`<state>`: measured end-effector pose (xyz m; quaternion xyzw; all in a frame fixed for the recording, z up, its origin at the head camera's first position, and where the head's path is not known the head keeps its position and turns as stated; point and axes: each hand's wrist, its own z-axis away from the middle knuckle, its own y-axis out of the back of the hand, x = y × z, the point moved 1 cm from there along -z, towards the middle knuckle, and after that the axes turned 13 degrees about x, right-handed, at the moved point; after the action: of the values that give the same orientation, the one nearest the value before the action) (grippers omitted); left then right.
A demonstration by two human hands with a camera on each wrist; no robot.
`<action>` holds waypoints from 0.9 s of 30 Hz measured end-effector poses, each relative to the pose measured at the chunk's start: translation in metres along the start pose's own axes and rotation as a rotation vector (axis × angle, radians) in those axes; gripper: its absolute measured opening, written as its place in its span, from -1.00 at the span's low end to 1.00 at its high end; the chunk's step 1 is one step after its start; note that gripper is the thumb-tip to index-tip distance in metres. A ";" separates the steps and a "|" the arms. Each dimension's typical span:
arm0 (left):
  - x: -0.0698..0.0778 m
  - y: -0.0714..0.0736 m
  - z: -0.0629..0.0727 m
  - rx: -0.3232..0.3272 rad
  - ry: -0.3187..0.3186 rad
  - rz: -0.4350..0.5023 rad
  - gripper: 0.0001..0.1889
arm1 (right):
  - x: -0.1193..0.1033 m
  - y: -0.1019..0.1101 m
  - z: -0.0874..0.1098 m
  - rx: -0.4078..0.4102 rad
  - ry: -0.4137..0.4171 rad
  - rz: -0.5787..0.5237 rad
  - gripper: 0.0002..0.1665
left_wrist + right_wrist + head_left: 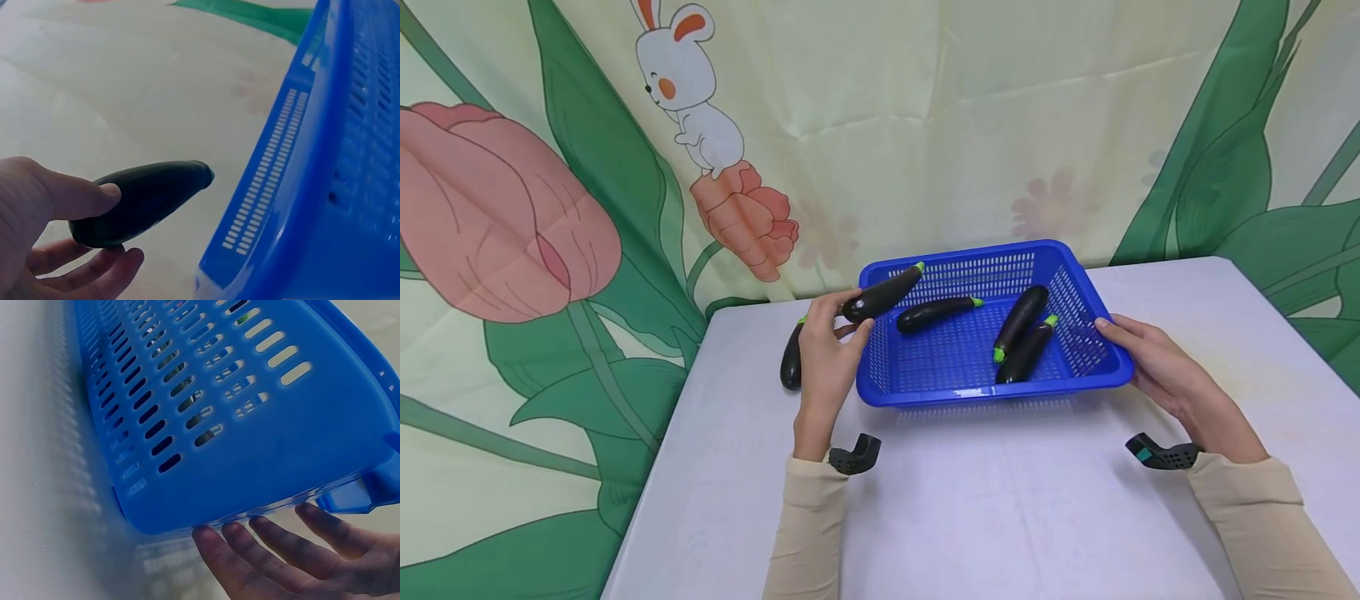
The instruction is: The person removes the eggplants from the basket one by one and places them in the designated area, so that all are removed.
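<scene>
My left hand (827, 358) pinches a dark eggplant (883, 295) by its rounded end, thumb on one side and fingers on the other. In the head view this eggplant overlaps the left rim of a blue plastic basket (925, 397), green tip pointing up and right. At the basket's right end, my right hand (1168, 375) grips the rim, thumb on top; the right wrist view shows its fingertips against the outer end wall (275, 469). Inside lie three eggplants: one (934, 315) left of centre, two (1021, 321) side by side towards the right.
Another eggplant (791, 358) lies on the white-covered table (955, 508), left of the basket and partly hidden by my left hand. Behind the table hangs a printed cloth (925, 125) with flowers and a rabbit. A black wrist strap (855, 455) sits on my left wrist.
</scene>
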<state>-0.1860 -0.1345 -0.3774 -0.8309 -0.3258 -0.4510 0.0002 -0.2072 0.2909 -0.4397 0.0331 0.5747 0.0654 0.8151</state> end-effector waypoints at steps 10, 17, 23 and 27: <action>-0.022 0.019 -0.007 0.101 0.088 -0.001 -0.56 | 0.001 0.000 0.000 0.007 0.001 0.017 0.05; -0.036 0.036 -0.012 0.176 0.157 -0.039 -0.59 | 0.000 0.000 0.000 0.004 0.004 0.008 0.05; -0.050 0.049 -0.015 0.218 0.200 -0.106 -0.59 | 0.001 0.001 0.000 0.006 0.001 0.009 0.05; -0.060 0.055 -0.014 0.235 0.236 -0.143 -0.59 | 0.000 0.001 0.001 0.003 -0.002 0.003 0.06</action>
<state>-0.1898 -0.2145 -0.3975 -0.7413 -0.4321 -0.5030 0.1034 -0.2064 0.2918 -0.4395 0.0356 0.5741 0.0658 0.8153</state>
